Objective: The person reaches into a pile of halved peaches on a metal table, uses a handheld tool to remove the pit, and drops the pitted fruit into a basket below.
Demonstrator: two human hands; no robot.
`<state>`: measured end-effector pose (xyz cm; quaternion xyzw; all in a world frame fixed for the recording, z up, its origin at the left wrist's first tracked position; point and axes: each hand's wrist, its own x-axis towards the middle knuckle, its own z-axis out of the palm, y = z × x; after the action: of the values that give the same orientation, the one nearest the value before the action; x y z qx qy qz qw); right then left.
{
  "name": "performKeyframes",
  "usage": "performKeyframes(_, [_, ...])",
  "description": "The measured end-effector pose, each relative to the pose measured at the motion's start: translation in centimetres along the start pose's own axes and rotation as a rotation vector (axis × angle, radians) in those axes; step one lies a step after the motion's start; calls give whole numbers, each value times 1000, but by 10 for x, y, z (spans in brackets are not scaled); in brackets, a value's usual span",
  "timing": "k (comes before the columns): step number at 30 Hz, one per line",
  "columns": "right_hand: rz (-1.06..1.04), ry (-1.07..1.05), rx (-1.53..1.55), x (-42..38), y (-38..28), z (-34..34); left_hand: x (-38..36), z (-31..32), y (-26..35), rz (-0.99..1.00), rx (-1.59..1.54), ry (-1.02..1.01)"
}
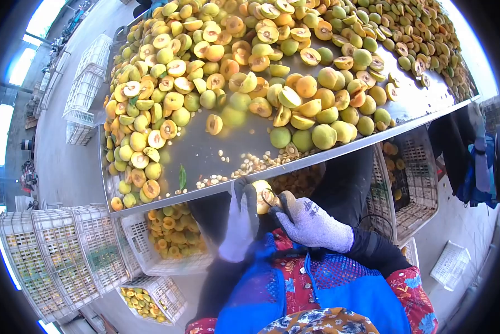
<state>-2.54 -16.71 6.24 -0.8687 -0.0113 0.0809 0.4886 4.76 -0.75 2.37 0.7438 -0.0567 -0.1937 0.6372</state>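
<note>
My left hand [242, 214], in a grey-white glove with dark fingertips, grips a halved apricot [263, 201] just off the metal edge of the table. The apricot's pale cut face is turned to my right hand. My right hand [312, 224], gloved the same way, is closed on a small pitting tool [269, 197]; a thin dark curved tip shows against the cut face, while its handle is hidden in the fingers. On the table edge beyond my hands lie loose pale pits [255, 163]. Whole and halved apricots [324, 136] are heaped behind them.
The metal table [205, 147] spans the view ahead. Beneath its edge stand a white crate [136, 234] of apricot halves and another crate [418, 183] at right. Stacked crates [66, 245] stand at left. A green leaf [182, 177] lies on the table. Another person [475, 158] is at far right.
</note>
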Motion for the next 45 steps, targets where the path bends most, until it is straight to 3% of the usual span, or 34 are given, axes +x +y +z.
performKeyframes(1, [-46, 12, -39, -1, 3, 2, 0, -6, -22, 48, 94, -7])
performKeyframes(5, [-140, -11, 93, 1, 6, -1, -11, 7, 12, 136, 261, 108])
performKeyframes(8, [193, -264, 577, 5, 0, -14, -14, 9, 11, 210, 414, 114])
performKeyframes(9, [-88, -209, 347, -1, 14, -6, -15, 9, 12, 187, 421, 104])
performKeyframes(12, [-290, 48, -85, -7, 22, 11, -14, 10, 4, 134, 498, 83])
performKeyframes(15, [591, -405, 1074, -2, -2, -19, -16, 17, 15, 208, 412, 102])
performKeyframes(19, [595, -594, 1752, -6, 20, -12, -8, 9, 6, 421, 347, -32])
performKeyframes(22, [693, -529, 1633, -7, 19, -14, -1, 6, -5, 356, 322, -140])
performKeyframes(25, [620, -758, 2068, -11, 50, 10, -1, 6, -2, 259, 204, -274])
performKeyframes(30, [579, -909, 2304, -18, 52, 16, -2, 5, 1, 345, 118, -357])
performKeyframes(31, [568, -899, 2314, -16, 51, 15, -2, 8, 1, 264, 25, -335])
performKeyframes(34, [513, -830, 2250, -12, 49, 14, -1, 17, -52, 39, -287, 216])
performKeyframes(35, [485, -789, 2209, -14, 47, 9, 5, -2, -76, 116, 4, 384])
performKeyframes(36, [490, -764, 2179, -14, 54, 9, -1, -9, -15, -68, -258, 402])
performKeyframes(38, [501, -716, 2115, -14, 67, 10, -14, -68, 0, -32, 787, 330])
performKeyframes(39, [598, -626, 2011, -12, 71, 9, -19, -92, 2, -10, 1091, 348])
performKeyframes(40, [687, -537, 1901, -11, 75, 10, -22, -115, -11, -116, 1410, 458])
performKeyframes(41, [718, -528, 1916, -11, 85, 17, -15, -120, 12, -191, 1580, 422])
performKeyframes(43, [740, -540, 1946, -10, 99, 36, 20, -137, 17, 154, 1594, 444])
performKeyframes(45, [727, -556, 1994, -10, 98, 37, 65, -154, 2, 264, 1516, 282])
